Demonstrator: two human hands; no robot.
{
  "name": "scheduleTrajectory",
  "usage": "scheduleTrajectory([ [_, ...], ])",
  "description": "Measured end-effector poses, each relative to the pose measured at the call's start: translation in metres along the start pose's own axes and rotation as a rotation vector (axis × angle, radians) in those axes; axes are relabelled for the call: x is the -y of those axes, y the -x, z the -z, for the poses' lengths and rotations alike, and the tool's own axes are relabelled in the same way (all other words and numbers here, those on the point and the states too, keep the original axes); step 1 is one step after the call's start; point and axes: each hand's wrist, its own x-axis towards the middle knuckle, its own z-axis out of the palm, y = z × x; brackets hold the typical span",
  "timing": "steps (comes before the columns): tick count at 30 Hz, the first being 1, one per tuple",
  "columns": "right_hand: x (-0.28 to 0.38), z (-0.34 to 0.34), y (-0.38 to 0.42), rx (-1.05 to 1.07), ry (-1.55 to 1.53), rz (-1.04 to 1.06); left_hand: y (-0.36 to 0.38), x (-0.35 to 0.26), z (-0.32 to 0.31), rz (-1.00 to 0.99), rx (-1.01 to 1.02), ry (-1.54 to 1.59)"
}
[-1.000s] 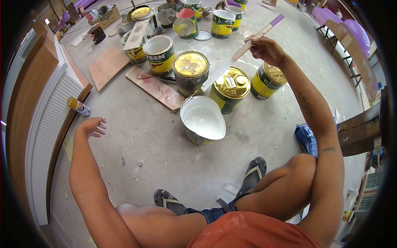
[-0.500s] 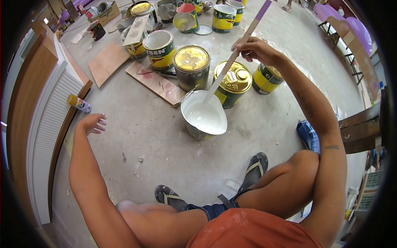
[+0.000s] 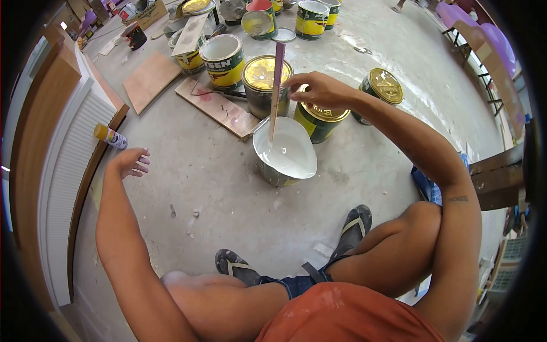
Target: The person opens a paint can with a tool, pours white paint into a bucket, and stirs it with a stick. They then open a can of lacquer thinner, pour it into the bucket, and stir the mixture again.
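A paint can of white paint [image 3: 288,159] stands on the floor in front of me, its rim and inner wall coated white. A wooden stirring stick [image 3: 276,91] with a purple upper end stands in it, leaning at the back left rim. My right hand [image 3: 316,90] is just right of the stick, fingers apart and stretched toward it; I see no grip on it. Below that hand is a closed can with a gold lid [image 3: 325,114]. My left hand [image 3: 131,162] hangs open and empty, nearest to a spray can with a yellow cap [image 3: 111,137].
Behind the white paint are a stained lidded can [image 3: 266,74], an open paint can [image 3: 222,54] and a paint-marked board [image 3: 216,105]. Another gold-lidded can [image 3: 383,86] stands farther right. A white ribbed panel [image 3: 54,188] runs along the left. My sandalled feet [image 3: 239,268] are near.
The stick has swung from leaning right to nearly upright at the can's left side. My right hand has moved left and down and come off the stick. My left hand has barely moved.
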Motion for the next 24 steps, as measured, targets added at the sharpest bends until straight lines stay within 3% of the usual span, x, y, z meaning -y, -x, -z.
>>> scheduleTrajectory([
  [4, -0.008, 0.022, 0.002, 0.002, 0.198, -0.186, -0.001, 0.003, 0.001, 0.004, 0.014, 0.012],
  [6, -0.018, 0.03, 0.007, -0.173, 0.152, -0.425, -0.001, 0.004, 0.001, 0.003, 0.015, 0.013],
  [7, -0.031, 0.031, 0.007, -0.278, 0.098, -0.324, -0.001, 0.005, 0.001, 0.003, 0.011, 0.015],
  [8, -0.043, 0.048, 0.009, -0.188, -0.004, -0.503, -0.001, 0.005, 0.001, 0.003, 0.007, 0.017],
  [13, -0.064, 0.071, 0.028, -0.154, -0.705, -0.439, -0.004, 0.006, 0.002, 0.014, 0.011, 0.013],
  [16, -0.048, 0.079, 0.042, -0.045, -0.85, -0.372, -0.006, 0.006, 0.001, 0.02, 0.012, 0.012],
  [17, -0.061, 0.087, 0.042, 0.088, -0.874, -0.297, -0.006, 0.006, 0.002, 0.028, 0.003, 0.006],
  [18, -0.053, 0.084, 0.046, 0.083, -0.874, -0.298, -0.006, 0.006, 0.002, 0.025, 0.005, 0.003],
  [21, -0.038, 0.075, 0.051, -0.086, -0.844, -0.358, -0.006, 0.006, 0.003, 0.021, 0.01, -0.012],
  [23, -0.07, 0.085, 0.044, 0.062, -0.521, -0.374, -0.006, 0.006, 0.003, 0.02, 0.008, -0.009],
  [24, -0.071, 0.08, 0.042, 0.063, -0.526, -0.374, -0.006, 0.005, 0.003, 0.024, 0.007, -0.013],
])
